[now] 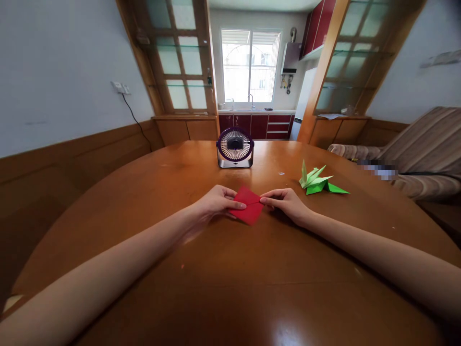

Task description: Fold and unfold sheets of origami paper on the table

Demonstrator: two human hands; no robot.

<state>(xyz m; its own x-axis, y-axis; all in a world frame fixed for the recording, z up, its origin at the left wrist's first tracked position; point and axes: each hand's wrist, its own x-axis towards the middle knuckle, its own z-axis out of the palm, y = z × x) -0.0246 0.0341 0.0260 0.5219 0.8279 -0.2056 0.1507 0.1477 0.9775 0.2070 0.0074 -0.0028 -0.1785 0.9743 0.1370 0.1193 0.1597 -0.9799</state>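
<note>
A square of red paper [248,205] lies on the round wooden table [230,288], a little past the table's centre toward twelve o'clock from where the person sits. It is turned like a diamond, with a crease running across it from nine to three. The left hand [216,201] has closed on its nine o'clock corner, thumb on top and fingers curled beneath or beside the edge. The right hand [286,202] pinches the three o'clock corner between thumb and forefinger. Both forearms rest low over the tabletop.

At about one o'clock from the paper, well apart from the right hand, sits a folded green paper bird [319,182], wings and tail pointing up and outward. Straight ahead at twelve o'clock stands a small purple desk fan [235,148] with a pale grille, facing the person; I can make out no brand or lettering on it. Nothing on the paper can be read either. At two to three o'clock a striped sofa [425,144] lines the wall.
</note>
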